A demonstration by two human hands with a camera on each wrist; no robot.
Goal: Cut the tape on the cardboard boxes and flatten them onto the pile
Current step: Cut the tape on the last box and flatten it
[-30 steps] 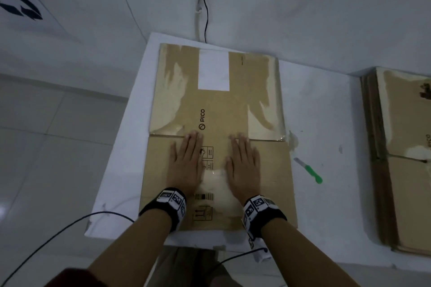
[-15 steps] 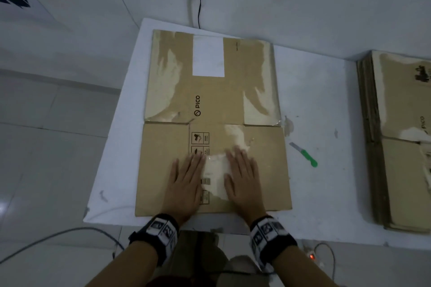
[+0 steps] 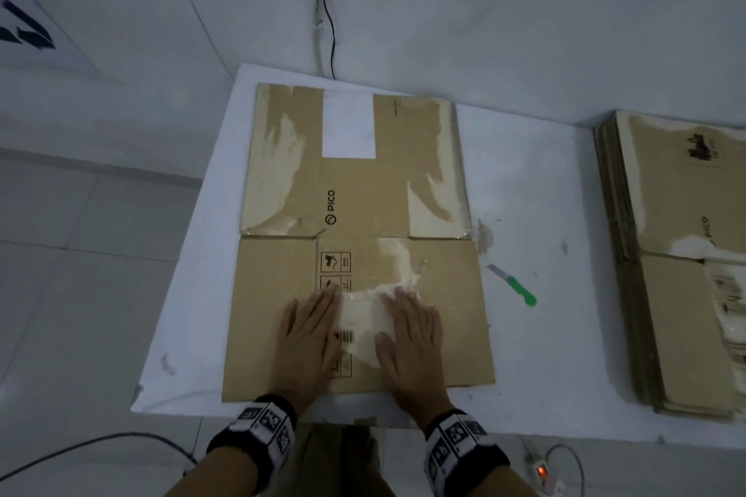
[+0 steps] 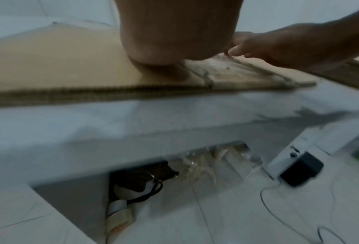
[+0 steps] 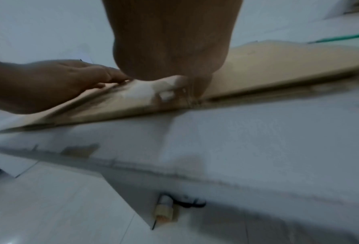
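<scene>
A flattened brown cardboard box [image 3: 355, 182] with a PICO mark lies on the white table [image 3: 537, 190]. My left hand [image 3: 309, 339] and right hand [image 3: 411, 343] rest flat, palms down and fingers straight, side by side on its near half. Torn tape residue [image 3: 371, 315] shows pale between them. In the left wrist view the left palm [image 4: 174, 36] presses the cardboard [image 4: 59, 66], with the right hand [image 4: 278, 46] beside it. The right wrist view shows the right palm [image 5: 170, 46] on the board [image 5: 278, 61]. A green-handled knife [image 3: 514, 286] lies on the table to the right.
A pile of flattened boxes [image 3: 682, 254] sits at the table's right end. A white power strip with a red light [image 3: 543, 472] and cables lie on the floor near my feet. Rolls of tape [image 4: 120, 217] and a dark bag [image 4: 140, 180] sit under the table.
Both hands have slid back along the box toward its near edge, still flat on it. The view has pulled back from the table.
</scene>
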